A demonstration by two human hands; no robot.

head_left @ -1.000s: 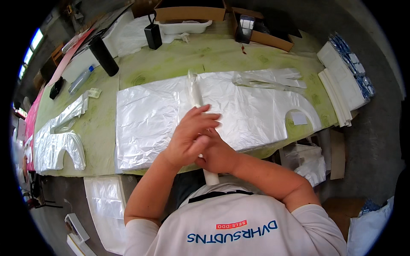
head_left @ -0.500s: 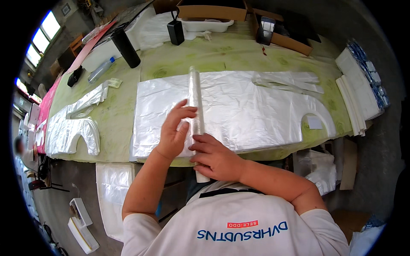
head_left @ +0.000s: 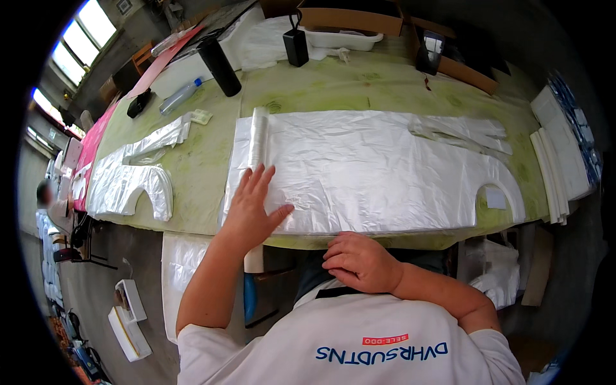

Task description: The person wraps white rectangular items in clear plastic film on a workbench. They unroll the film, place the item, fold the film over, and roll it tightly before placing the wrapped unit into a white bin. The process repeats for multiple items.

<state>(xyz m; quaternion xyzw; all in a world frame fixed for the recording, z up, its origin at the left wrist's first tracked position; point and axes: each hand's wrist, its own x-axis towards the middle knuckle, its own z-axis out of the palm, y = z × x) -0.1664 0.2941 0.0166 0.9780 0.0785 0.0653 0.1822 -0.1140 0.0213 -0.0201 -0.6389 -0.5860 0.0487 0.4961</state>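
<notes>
A long tube wrapped in clear film (head_left: 258,138) lies across the left end of a stack of thin whitish plastic sheets (head_left: 366,173) on the table. Its near end sticks out past the table's front edge. My left hand (head_left: 250,212) rests over the tube with its fingers spread, thumb out to the right over the sheets. My right hand (head_left: 362,262) is off the tube, in front of my body by the table's near edge. Its fingers are loosely curled, and I see nothing in them. At the right, the sheets end in a curved strap shape (head_left: 510,192).
Similar cut plastic sheets (head_left: 154,176) lie at the left. Farther back stand a black cylinder (head_left: 219,67), a clear bottle (head_left: 181,96), a black box with a loop (head_left: 296,48) and cardboard boxes (head_left: 350,19). White rolled material (head_left: 548,176) and packs border the right side.
The film-wrapped tube has moved left across the sheets, near their left end. My left hand went along with it. My right hand has left the tube and drawn back toward my body.
</notes>
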